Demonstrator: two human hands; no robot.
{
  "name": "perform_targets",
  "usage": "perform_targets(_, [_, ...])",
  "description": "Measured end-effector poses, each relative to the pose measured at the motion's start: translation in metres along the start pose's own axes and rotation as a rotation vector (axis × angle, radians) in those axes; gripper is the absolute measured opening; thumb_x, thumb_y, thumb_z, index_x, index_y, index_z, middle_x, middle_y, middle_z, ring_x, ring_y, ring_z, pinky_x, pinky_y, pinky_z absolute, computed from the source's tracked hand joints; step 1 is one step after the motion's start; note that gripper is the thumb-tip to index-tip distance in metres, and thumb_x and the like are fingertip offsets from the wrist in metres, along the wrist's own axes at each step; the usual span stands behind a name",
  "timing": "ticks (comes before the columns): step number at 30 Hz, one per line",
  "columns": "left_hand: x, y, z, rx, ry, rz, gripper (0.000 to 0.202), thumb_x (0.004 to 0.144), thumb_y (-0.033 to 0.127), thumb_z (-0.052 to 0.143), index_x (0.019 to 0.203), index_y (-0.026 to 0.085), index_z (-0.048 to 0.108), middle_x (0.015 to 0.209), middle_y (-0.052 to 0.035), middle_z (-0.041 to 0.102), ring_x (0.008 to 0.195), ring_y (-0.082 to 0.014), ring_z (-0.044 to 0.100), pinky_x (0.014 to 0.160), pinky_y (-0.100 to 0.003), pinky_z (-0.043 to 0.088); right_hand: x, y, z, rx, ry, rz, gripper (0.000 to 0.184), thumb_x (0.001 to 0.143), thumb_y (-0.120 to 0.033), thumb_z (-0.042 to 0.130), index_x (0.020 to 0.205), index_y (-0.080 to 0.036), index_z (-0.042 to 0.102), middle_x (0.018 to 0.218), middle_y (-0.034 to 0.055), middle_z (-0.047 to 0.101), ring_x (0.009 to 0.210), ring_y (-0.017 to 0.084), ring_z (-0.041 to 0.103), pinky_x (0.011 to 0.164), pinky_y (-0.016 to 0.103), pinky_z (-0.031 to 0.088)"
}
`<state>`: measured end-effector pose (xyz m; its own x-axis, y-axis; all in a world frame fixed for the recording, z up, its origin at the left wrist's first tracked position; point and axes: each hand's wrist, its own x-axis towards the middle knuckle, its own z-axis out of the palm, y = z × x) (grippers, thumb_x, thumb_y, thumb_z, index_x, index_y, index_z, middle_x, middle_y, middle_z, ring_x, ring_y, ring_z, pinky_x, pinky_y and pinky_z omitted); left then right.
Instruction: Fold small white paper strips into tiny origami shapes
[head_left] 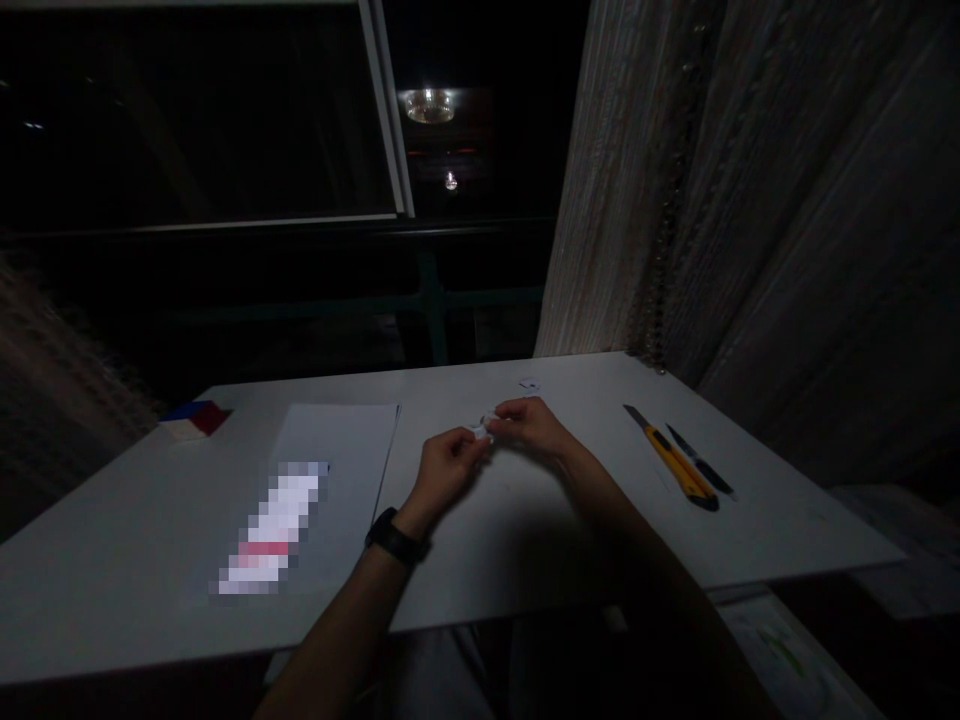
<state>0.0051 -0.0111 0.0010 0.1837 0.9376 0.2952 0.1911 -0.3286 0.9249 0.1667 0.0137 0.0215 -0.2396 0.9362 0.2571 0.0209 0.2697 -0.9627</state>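
Observation:
Over the middle of the white table (510, 540), my left hand (448, 462) and my right hand (534, 428) meet at the fingertips. Both are closed in a pinch on a small white piece of paper (480, 431), mostly covered by the fingers. A black band circles my left wrist. Just beyond my right hand lies another small white scrap (529, 383). To the right rest a yellow utility knife (675, 462), its blade extended away from me, and a dark pen (699, 462) beside it.
White paper sheets (352, 440) lie left of my hands, with a bright pixelated rectangle (274, 530) over them. A cube (195, 420) with blue, red and white faces sits near the left edge. Curtains (600, 180) hang at the right, beyond the table. The room is dim.

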Motion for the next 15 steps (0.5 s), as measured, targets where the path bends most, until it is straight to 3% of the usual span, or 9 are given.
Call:
perform_targets(6, [-0.001,0.0,0.003,0.034,0.0,-0.009,0.029,0.069,0.042,0.06,0.064,0.013,0.062,0.057,-0.0026,0.063,0.051,-0.0117,0.054,0.049,-0.021,0.039,0.002,0.003,0.003,-0.061,0.109,-0.026,0.029,0.052,-0.039,0.074,0.054,-0.014,0.059,0.051,-0.0019,0.055,0.049,0.01,0.046,0.051,0.024,0.034])
perform_targets(15, [-0.002,0.006,0.002,0.012,0.107,0.019,0.028,0.069,0.041,0.06,0.066,0.014,0.066,0.056,-0.0028,0.063,0.051,-0.013,0.056,0.051,-0.022,0.04,-0.003,0.003,0.024,0.258,0.199,0.033,0.026,0.049,-0.036,0.076,0.06,-0.016,0.063,0.063,0.0011,0.062,0.061,0.014,0.054,0.061,0.027,0.042])
